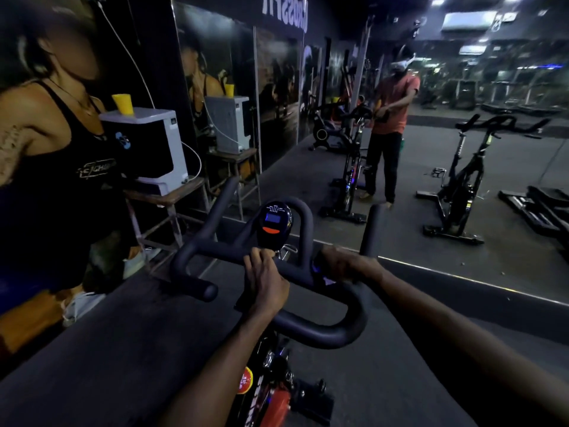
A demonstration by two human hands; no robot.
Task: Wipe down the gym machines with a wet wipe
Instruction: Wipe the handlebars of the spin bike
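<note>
From the head view, the handlebar [308,328] of an exercise bike is gripped by the left hand [264,278]. The right hand [345,266] is blurred; its grip cannot be told. A small display [275,222] sits just beyond the left hand. No wipe can be made out.

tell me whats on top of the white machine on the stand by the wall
A yellow cup stands upside down on the white machine, near its back left corner. Nothing else shows on the lid. Whatever the cup covers is hidden.
</note>
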